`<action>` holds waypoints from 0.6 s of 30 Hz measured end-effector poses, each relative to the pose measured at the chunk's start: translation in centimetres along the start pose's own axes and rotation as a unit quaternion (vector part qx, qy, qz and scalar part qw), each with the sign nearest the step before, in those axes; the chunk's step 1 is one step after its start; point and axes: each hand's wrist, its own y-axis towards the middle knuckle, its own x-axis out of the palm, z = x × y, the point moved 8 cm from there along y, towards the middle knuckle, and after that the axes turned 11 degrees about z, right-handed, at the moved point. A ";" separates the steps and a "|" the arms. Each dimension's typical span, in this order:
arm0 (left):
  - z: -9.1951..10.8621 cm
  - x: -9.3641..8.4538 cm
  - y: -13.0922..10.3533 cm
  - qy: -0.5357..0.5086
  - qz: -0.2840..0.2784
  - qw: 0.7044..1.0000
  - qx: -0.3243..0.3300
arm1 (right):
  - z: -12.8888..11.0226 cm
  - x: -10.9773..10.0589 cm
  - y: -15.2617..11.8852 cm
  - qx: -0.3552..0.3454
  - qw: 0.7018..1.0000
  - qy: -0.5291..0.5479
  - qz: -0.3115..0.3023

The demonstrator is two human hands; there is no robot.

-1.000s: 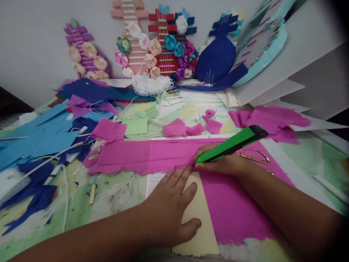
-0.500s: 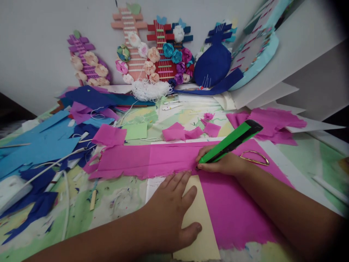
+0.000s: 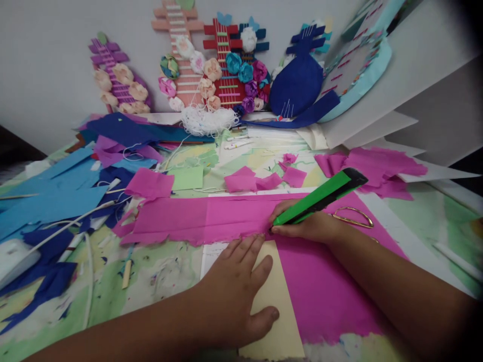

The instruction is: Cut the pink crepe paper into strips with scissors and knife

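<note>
While the right hand [image 3: 305,223] grips the green tool [image 3: 320,196], fingers curled round its low end, the left hand [image 3: 234,281] lies palm down, spread, grasping nothing. Left fingertips sit at the ragged near edge of the pink strip [image 3: 177,218], just beside the tool's tip; thumb is out over the cream card [image 3: 281,281]. Tool slants up and right; exact tip contact hidden by fingers. Right forearm crosses the pink sheet [image 3: 332,291], coming in from lower right; left forearm comes from lower left. Edges: card's upper end meets the strip, its right side borders the pink sheet, whose near edge is frayed. Room: tight right of the grip, gold handle [image 3: 352,216] just beside the wrist. Wider on the left: stained counter [image 3: 173,274] up to a wooden stick [image 3: 127,274] and white cable [image 3: 89,281]. Beyond the strip, pink scraps [image 3: 241,180] limit the far side.
</note>
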 end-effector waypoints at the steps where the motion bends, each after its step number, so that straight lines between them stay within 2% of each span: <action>1: 0.0 0.0 0.0 -0.001 0.002 1.000 0.001 | 0.0 0.0 0.0 -0.002 1.000 -0.001 0.000; 10: 0.1 0.1 0.1 0.015 0.001 1.000 0.017 | -0.5 0.5 -0.2 -0.036 0.999 -0.037 -0.011; 18: 0.0 -0.1 -0.1 0.012 -0.002 1.000 0.001 | 0.4 -0.1 -0.2 0.010 1.000 0.028 0.001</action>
